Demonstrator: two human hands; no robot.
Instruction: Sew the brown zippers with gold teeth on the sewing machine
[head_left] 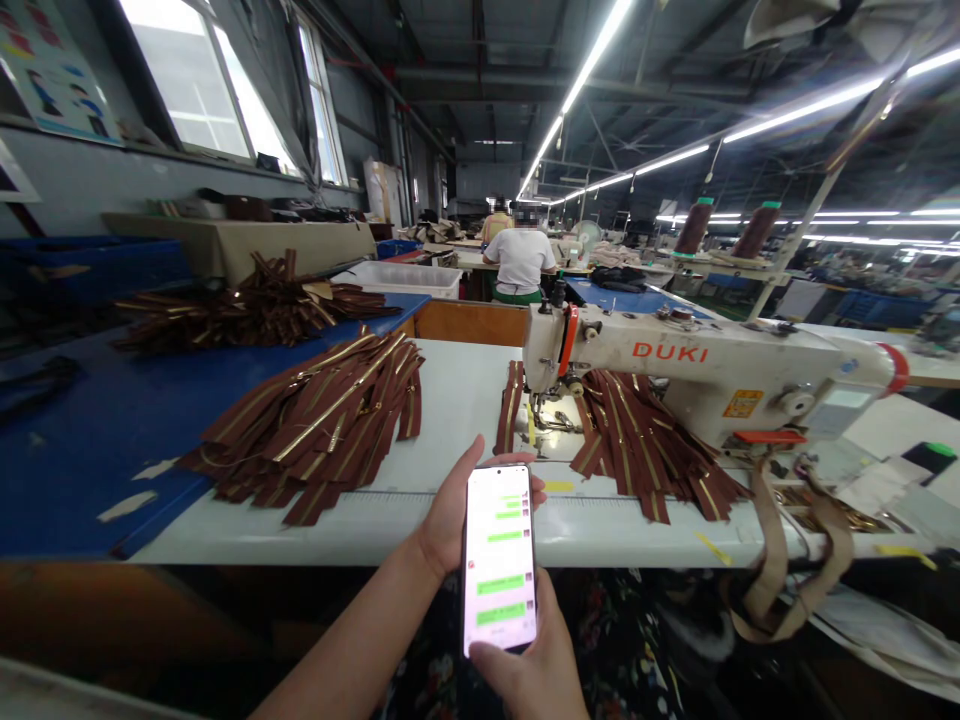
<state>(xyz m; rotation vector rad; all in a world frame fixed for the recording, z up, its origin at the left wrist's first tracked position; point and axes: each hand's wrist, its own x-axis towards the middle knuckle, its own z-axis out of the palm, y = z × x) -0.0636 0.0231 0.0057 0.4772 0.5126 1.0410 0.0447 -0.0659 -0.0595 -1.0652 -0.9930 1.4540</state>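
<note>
A smartphone (499, 560) with a lit screen of green message bubbles is held upright above the front edge of the sewing table. My left hand (448, 510) wraps round its upper left side and back, with fingertips showing at the right edge. Lower down, my right hand (536, 655) grips the bottom right, its thumb at the lower edge of the screen. Beyond the phone, brown zippers with gold teeth lie in a large pile (322, 430) to the left. Another zipper pile (645, 440) spreads beneath the sewing machine arm, and a single zipper strip (510, 408) lies beside the needle.
The DUKI sewing machine (712, 360) stands on the white table (450, 390). More zippers (247, 305) are heaped on the blue surface (67, 450) at left. Beige straps (772, 580) hang off the front right edge. A person in a white shirt (520, 258) sits ahead.
</note>
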